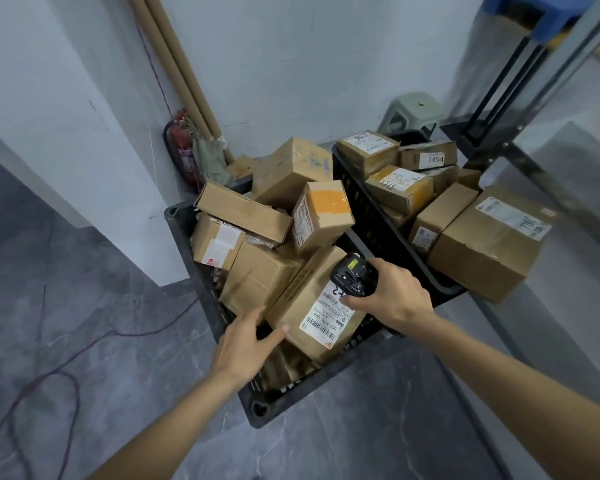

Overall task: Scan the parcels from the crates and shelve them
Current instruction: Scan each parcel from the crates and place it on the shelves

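- Scan step in hand: right hand [392, 294] wrapped round black handheld scanner [352, 277], head aimed down at white shipping label [326, 315] on near parcel [312, 306].
- Scanner just above label's top edge, covering part of it; touching or hovering, cannot tell.
- Left hand [246, 344] on parcel's near-left corner, thumb laid across top face, fingers on far side of corner; loosely curled round corner, steadying rather than lifting.
- Parcel lying tilted at near end of left black crate [257, 408], on top of other cardboard boxes, label side up.
- Second black crate [354, 188] right and farther back, also full of labelled boxes, one marked 7494 [430, 157].
- Whether scan has registered: not visible.
- Judged early in task: both crates still piled high, nothing shelved in view.
- Next likely: confirm read, then firmer left-hand grip under parcel to lift clear of neighbours; scanner hand probably needed for support.
- Risk: boxes stacked loose, could slide on pull-out.
- Metal shelf frame [520, 168] at far right.
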The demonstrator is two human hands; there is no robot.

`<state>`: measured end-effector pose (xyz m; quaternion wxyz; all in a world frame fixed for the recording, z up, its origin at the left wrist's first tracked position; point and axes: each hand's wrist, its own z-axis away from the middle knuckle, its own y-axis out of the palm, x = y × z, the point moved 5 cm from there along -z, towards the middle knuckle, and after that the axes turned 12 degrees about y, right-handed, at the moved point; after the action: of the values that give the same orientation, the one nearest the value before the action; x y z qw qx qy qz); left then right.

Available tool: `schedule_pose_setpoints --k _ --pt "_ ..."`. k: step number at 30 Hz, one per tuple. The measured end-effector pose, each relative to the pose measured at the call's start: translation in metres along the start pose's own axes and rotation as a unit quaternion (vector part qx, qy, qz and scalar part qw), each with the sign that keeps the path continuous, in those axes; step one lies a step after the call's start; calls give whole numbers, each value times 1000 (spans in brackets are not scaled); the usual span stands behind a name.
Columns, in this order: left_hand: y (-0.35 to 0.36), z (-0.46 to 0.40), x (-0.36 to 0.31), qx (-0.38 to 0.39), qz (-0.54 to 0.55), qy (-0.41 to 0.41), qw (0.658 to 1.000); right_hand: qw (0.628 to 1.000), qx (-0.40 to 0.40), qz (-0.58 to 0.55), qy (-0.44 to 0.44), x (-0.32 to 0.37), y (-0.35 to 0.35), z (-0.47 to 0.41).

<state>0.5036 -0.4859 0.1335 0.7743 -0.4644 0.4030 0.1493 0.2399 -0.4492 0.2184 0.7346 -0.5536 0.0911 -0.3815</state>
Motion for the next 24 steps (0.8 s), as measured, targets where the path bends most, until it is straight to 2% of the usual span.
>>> schedule_pose_setpoints --k 7,19,24 --pt "30 -7 5 25 46 -22 998 1000 10 -14 -8 -3 22 -18" --pt "29 7 7 -56 125 -45 990 996 -14 -88 -8 -13 8 -6" --pt "11 25 -15 -105 167 -38 980 993 -28 -111 -43 -10 -14 22"
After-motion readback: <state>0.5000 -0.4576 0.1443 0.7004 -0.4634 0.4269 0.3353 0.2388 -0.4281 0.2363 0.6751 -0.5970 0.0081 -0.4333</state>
